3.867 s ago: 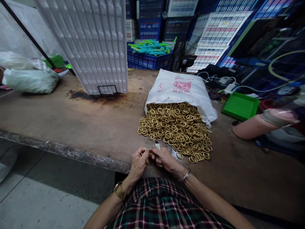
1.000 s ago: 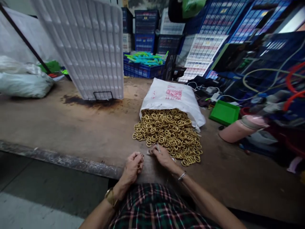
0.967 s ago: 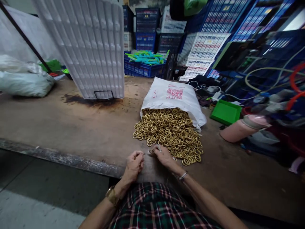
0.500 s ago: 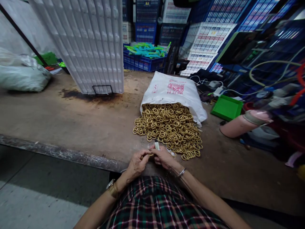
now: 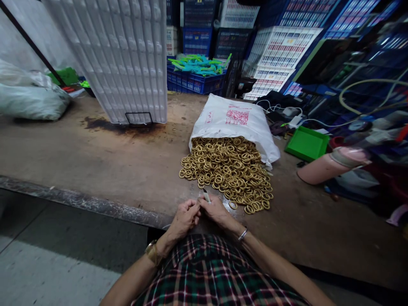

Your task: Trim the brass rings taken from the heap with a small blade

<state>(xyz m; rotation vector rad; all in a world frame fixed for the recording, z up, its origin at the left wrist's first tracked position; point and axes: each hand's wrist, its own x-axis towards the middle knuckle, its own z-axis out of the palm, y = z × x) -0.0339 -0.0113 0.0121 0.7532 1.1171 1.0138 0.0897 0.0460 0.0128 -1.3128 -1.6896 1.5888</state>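
My left hand [image 5: 184, 219] is closed, its fingertips pinched against those of my right hand near the table's front edge. What it pinches is hidden by the fingers; a ring may be there, but I cannot tell. In my right hand [image 5: 218, 210], also closed, is a small pale tool with a dark tip [image 5: 207, 196], poking up between thumb and fingers. Just beyond both hands spreads a pile of brass-coloured rings [image 5: 228, 168]. They spill from the mouth of a white sack [image 5: 234, 114] with red print, lying on its side.
The brown wooden table [image 5: 127, 165] has a worn front edge. A ribbed translucent panel [image 5: 127, 63] stands at the back left. To the right lie a green tray [image 5: 307, 143] and a tilted pink bottle [image 5: 330, 166]. Stacked crates [image 5: 196, 42] fill the background, one holding blue-green pieces [image 5: 200, 64].
The pale tool in my right hand has turned, now showing a slimmer side and its dark tip. My left fingers have curled in closer. The whole view has shifted slightly.
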